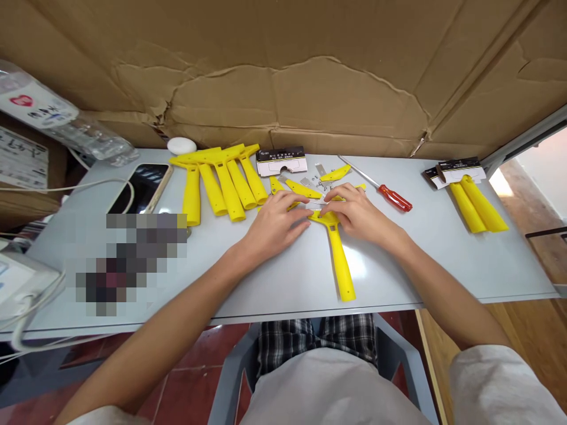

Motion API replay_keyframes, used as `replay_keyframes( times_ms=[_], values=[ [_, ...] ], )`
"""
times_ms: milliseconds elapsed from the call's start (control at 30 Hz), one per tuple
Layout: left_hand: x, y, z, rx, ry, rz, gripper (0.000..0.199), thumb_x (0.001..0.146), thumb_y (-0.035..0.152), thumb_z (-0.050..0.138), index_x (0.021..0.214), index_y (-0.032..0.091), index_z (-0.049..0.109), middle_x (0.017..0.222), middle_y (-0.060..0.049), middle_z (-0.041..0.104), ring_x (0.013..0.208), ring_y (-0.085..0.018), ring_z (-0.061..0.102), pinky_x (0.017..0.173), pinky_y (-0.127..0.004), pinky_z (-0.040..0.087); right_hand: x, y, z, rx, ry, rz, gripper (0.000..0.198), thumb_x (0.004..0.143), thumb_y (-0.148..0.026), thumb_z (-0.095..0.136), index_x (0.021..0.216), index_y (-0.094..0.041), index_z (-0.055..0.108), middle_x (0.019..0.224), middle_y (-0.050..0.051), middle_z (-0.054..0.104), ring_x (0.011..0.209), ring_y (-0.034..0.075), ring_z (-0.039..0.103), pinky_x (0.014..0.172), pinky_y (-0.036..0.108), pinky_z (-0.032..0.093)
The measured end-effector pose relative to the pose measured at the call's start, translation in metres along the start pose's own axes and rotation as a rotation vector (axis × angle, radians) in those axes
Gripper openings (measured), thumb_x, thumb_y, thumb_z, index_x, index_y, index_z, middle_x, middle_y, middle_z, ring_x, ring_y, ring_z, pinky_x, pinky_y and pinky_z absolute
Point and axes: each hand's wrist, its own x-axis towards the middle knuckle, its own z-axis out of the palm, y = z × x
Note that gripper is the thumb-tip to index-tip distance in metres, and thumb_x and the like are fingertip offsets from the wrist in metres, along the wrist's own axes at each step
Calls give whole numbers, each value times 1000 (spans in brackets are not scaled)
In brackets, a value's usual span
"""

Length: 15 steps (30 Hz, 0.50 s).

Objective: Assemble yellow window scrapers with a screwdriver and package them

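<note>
A yellow T-shaped scraper handle (342, 265) lies on the table, its grip toward me and its head between my hands. A thin metal blade (315, 203) spans the gap between my fingertips, just above that head. My left hand (277, 221) is closed at the blade's left side, its thumb near the head's left end. My right hand (357, 213) pinches at the right side, partly covering the head. Just beyond my fingers lie yellow cover pieces (303, 189), small screws and metal plates (319, 169); some are hidden by my hands.
Several yellow scraper handles (228, 183) lie at the left, near a phone (142, 188) and a white round object (181, 146). A red-handled screwdriver (394, 198) is right of my hands. Packaged yellow scrapers (478, 203) lie far right. Cardboard (283, 100) stands behind the table.
</note>
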Motion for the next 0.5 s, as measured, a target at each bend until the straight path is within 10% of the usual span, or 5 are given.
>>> replay_keyframes(
  times_ms=[500],
  values=[
    [-2, 1, 1, -2, 26, 18, 25, 108, 28, 63, 115, 23, 87, 137, -13, 77, 130, -34, 64, 110, -55, 54, 1, -4, 5, -23, -26, -27, 50, 99, -2, 48, 124, -27, 83, 140, 13, 71, 131, 35, 56, 102, 51, 41]
  ],
)
